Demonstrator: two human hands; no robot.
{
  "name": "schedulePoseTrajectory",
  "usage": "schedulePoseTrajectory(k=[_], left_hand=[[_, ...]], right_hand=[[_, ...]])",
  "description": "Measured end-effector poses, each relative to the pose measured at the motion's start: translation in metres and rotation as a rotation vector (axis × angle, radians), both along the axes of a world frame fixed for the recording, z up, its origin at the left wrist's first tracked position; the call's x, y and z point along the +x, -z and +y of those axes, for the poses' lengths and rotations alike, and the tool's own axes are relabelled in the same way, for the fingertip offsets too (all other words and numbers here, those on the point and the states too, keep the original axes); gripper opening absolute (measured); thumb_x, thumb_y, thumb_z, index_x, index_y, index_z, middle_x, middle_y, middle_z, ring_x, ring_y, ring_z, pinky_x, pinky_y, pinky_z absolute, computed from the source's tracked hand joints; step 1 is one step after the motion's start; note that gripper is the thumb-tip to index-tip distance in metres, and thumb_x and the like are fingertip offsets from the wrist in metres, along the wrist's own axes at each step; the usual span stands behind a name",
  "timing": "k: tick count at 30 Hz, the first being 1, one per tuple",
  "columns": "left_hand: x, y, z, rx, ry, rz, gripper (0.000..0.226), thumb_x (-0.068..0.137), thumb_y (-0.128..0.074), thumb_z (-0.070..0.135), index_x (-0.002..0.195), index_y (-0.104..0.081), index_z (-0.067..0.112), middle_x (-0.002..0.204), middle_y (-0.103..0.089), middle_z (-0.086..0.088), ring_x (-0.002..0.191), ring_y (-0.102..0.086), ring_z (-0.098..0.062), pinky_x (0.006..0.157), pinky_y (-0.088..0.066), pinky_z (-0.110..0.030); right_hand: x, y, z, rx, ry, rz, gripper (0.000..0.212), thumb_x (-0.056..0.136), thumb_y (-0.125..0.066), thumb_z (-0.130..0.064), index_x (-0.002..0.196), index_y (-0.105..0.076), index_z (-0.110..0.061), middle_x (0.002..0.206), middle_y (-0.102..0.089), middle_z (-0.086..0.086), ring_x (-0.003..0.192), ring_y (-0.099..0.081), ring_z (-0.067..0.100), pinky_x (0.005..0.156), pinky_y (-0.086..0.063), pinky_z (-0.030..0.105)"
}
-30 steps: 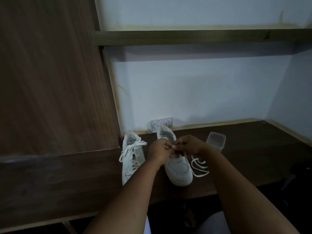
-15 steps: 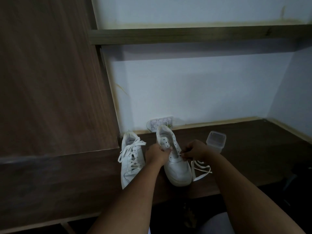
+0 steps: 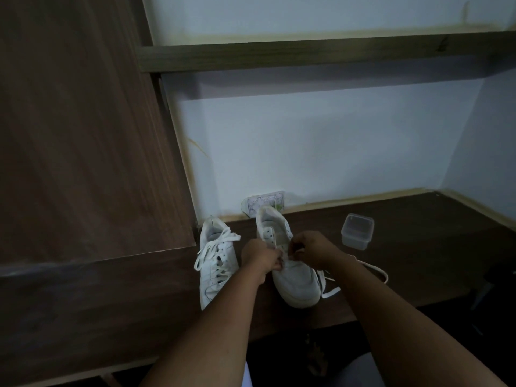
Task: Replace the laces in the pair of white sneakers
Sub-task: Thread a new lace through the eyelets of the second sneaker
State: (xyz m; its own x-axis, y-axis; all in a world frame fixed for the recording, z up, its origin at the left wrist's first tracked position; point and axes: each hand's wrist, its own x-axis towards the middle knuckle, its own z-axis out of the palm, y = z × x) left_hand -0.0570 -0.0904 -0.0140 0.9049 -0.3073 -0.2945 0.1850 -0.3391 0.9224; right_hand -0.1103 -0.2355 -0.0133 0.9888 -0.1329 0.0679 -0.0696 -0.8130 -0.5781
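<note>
Both hands work at the eyelets of the right-hand white sneaker on the dark wooden worktop.

The left hand (image 3: 261, 256) has its fingers curled against the left eyelet row of the unlaced sneaker (image 3: 293, 277), pinching at it; whether a lace end sits in that pinch cannot be told. The right hand (image 3: 312, 248) has its fingers curled in a pinch over the tongue area, apparently on the lace. A loose lace (image 3: 363, 272) trails from beside that sneaker's right flank across the worktop (image 3: 418, 261). The second sneaker (image 3: 216, 263) stands just to the left, laced, its lace ends lying loose. A clear plastic container (image 3: 357, 231) stands apart, behind and to the right. A small printed packet (image 3: 264, 202) leans against the wall behind the sneakers.
</note>
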Motion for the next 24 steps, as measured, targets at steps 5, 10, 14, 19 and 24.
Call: schedulePoseTrajectory(k=[5, 10, 14, 19, 24], left_hand=[[0.000, 0.002, 0.002, 0.016, 0.021, -0.067, 0.014, 0.086, -0.069, 0.002, 0.073, -0.065, -0.002, 0.068, -0.067, -0.015, 0.060, -0.068, -0.023, 0.071, -0.062, -0.039], [-0.002, 0.000, 0.004, 0.004, 0.032, -0.080, 0.022, 0.088, -0.067, 0.001, 0.067, -0.061, 0.002, 0.065, -0.065, -0.014, 0.054, -0.065, -0.020, 0.064, -0.060, -0.033], [-0.002, -0.001, 0.004, -0.004, 0.042, -0.062, 0.023, 0.089, -0.066, 0.000, 0.067, -0.060, 0.001, 0.066, -0.064, -0.015, 0.055, -0.065, -0.021, 0.059, -0.059, -0.030], [-0.001, 0.000, 0.002, 0.006, 0.038, -0.065, 0.022, 0.088, -0.069, 0.004, 0.066, -0.062, 0.001, 0.062, -0.064, -0.012, 0.054, -0.066, -0.019, 0.070, -0.062, -0.037], [0.004, -0.003, 0.005, 0.028, 0.062, -0.029, 0.008, 0.089, -0.063, -0.001, 0.092, -0.068, -0.006, 0.087, -0.071, -0.017, 0.076, -0.071, -0.021, 0.067, -0.061, -0.030]], right_hand=[[0.003, 0.005, 0.003, 0.051, 0.024, 0.060, 0.005, 0.083, -0.070, -0.011, 0.088, -0.071, -0.012, 0.093, -0.065, 0.001, 0.090, -0.061, 0.014, 0.077, -0.046, 0.023], [0.003, 0.011, 0.002, 0.212, 0.052, 0.097, 0.005, 0.085, -0.067, -0.011, 0.090, -0.068, -0.013, 0.091, -0.063, 0.001, 0.092, -0.059, 0.015, 0.083, -0.048, 0.028], [0.003, 0.010, -0.002, 0.263, 0.046, 0.116, 0.006, 0.086, -0.066, -0.013, 0.091, -0.069, -0.014, 0.093, -0.064, 0.001, 0.091, -0.058, 0.013, 0.079, -0.046, 0.023], [0.006, 0.014, 0.004, 0.247, 0.065, 0.099, 0.003, 0.086, -0.067, -0.014, 0.085, -0.069, -0.016, 0.083, -0.062, -0.005, 0.083, -0.057, 0.010, 0.081, -0.048, 0.029], [0.007, 0.018, 0.000, 0.347, 0.063, 0.131, 0.015, 0.088, -0.066, -0.015, 0.076, -0.066, -0.025, 0.080, -0.062, -0.006, 0.079, -0.056, 0.006, 0.073, -0.045, 0.021]])
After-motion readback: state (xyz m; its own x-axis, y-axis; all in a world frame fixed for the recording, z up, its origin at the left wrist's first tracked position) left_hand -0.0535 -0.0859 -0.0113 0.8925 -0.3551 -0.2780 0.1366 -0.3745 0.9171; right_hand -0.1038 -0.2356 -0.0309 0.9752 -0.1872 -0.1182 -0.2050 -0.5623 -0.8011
